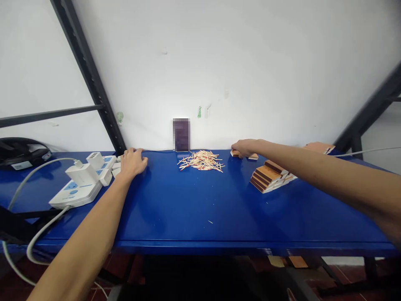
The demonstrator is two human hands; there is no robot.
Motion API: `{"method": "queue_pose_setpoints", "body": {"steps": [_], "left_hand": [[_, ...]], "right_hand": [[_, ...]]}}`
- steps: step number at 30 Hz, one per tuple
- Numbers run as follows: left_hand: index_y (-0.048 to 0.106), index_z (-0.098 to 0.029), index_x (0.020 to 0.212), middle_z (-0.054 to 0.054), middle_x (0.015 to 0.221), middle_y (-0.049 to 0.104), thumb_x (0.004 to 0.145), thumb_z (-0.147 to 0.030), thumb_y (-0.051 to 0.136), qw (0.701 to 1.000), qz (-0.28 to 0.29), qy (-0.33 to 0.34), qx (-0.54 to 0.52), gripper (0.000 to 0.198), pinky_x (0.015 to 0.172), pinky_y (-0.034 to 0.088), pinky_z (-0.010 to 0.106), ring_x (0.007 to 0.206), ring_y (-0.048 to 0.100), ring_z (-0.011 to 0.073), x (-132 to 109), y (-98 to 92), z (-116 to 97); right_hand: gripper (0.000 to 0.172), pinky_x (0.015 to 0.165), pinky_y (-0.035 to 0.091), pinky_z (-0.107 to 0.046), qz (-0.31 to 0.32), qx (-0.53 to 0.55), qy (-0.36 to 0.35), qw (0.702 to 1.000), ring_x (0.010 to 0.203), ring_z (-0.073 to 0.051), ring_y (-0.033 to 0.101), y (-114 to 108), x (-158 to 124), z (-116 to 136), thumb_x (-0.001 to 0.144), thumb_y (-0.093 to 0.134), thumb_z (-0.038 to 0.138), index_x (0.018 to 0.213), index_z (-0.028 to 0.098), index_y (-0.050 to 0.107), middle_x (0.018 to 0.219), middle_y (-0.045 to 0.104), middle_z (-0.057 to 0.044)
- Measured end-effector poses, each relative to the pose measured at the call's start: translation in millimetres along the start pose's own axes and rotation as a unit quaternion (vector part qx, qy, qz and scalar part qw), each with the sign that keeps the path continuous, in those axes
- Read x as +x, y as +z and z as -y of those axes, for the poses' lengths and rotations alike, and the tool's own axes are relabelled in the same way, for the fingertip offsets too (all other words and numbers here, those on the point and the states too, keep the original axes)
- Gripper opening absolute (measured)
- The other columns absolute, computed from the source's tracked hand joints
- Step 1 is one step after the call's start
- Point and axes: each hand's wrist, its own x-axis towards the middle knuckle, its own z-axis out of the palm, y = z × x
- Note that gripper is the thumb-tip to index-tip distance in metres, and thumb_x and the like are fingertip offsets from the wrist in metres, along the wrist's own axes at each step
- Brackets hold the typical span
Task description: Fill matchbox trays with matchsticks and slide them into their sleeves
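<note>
A loose heap of matchsticks [201,160] lies at the back middle of the blue table [194,209]. My right hand [245,147] reaches to the far edge right of the heap, its fingers closed over a small matchbox [234,153]; a second small box [253,157] lies just beside it. A slanted row of several matchboxes [271,175] sits under my right forearm. My left hand [132,162] rests palm down on the table left of the heap, fingers curled, next to the white power strip [82,186]; I cannot see anything in it.
The power strip carries white plug adapters [82,172] with grey cables running off the left edge. A dark blurred rectangle [181,134] stands against the wall behind the matchsticks. Black shelf struts [94,83] slant on both sides. A black object [21,152] sits far left.
</note>
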Motion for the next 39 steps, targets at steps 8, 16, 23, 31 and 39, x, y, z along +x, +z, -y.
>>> {"method": "queue_pose_setpoints", "body": {"steps": [8,16,23,31,39], "left_hand": [[0.071,-0.017,0.102,0.018,0.104,0.067,0.082,-0.037,0.046,0.999,0.026,-0.034,-0.026,0.038,0.079,0.048,0.045,0.101,0.059,0.0372,-6.2,-6.2,-16.0],[0.074,-0.019,0.091,0.013,0.093,0.073,0.081,-0.036,0.045,0.988,0.04,-0.005,-0.148,0.034,0.077,0.047,0.039,0.089,0.065,0.0316,-15.3,1.3,-34.1],[0.073,-0.016,0.086,0.006,0.087,0.073,0.081,-0.032,0.047,0.93,0.058,0.148,-0.331,0.031,0.074,0.046,0.028,0.082,0.064,0.0209,-30.0,-7.2,-75.4],[0.07,-0.019,0.084,0.005,0.085,0.069,0.086,-0.034,0.044,0.931,0.035,0.279,-0.231,0.03,0.068,0.041,0.029,0.072,0.058,0.0187,-46.1,-22.1,-99.2],[0.072,-0.019,0.079,0.005,0.082,0.07,0.083,-0.032,0.047,0.919,0.128,0.267,-0.258,0.028,0.07,0.044,0.029,0.072,0.06,0.0192,-41.4,-6.0,-94.7]], "right_hand": [[0.023,0.063,0.039,-0.036,0.019,-0.01,-0.061,0.998,0.07,-0.021,0.057,-59.5,-31.9,50.4,0.059,0.077,0.023,0.08,0.022,0.067,0.076,0.065,-0.006],[0.038,0.063,0.042,-0.033,0.017,0.125,-0.315,0.941,0.075,-0.022,0.061,-37.5,-131.5,151.9,0.074,0.069,0.035,0.11,0.025,0.062,0.089,0.067,-0.006],[0.029,0.066,0.039,-0.028,-0.158,0.363,-0.186,0.899,0.07,-0.015,0.052,11.8,-120.4,133.6,0.093,0.044,0.041,0.079,0.019,0.057,0.075,0.06,-0.001],[0.015,0.06,0.035,-0.026,-0.151,0.442,-0.139,0.873,0.06,-0.013,0.045,22.6,-112.6,138.5,0.087,0.048,0.03,0.082,0.019,0.057,0.065,0.053,0.003],[0.02,0.069,0.043,-0.03,-0.243,0.497,-0.126,0.824,0.074,-0.017,0.054,10.4,-74.9,142.5,0.081,0.04,0.02,0.092,0.019,0.057,0.082,0.059,-0.003]]}}
